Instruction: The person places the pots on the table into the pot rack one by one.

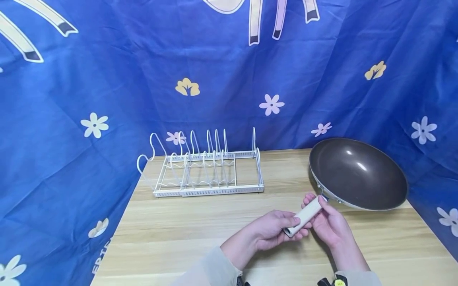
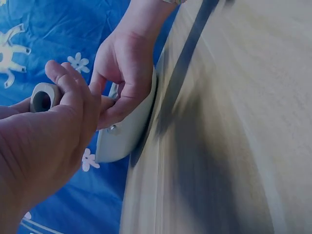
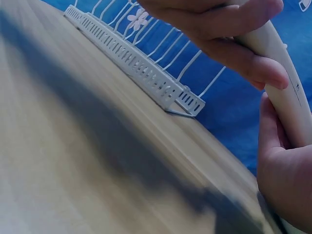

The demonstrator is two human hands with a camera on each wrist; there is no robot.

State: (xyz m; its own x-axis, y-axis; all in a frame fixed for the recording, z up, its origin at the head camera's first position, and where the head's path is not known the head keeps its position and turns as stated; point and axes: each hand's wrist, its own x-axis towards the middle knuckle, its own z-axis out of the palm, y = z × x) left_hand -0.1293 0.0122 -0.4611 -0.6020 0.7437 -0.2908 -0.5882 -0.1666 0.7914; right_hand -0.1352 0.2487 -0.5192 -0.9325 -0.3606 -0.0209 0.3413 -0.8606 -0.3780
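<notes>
A large wok [image 1: 358, 174] with a dark brown inside and a pale outside is at the right of the table. Its pale handle [image 1: 304, 216] points toward me, down and to the left. My left hand [image 1: 275, 229] holds the handle near its free end, thumb on top and fingers beneath. Nearer the wok, my right hand [image 1: 330, 224] grips the same handle, its thumb along the upper side. From the left wrist view, the handle's hollow end [image 2: 45, 100] shows beside the left fingers. Part of the handle is covered by both hands.
A white wire rack [image 1: 211, 190] with upright loops stands at the back left of the wooden table [image 1: 171, 234]. Blue patterned cloth [image 1: 214, 59] hangs close behind the table and along its sides.
</notes>
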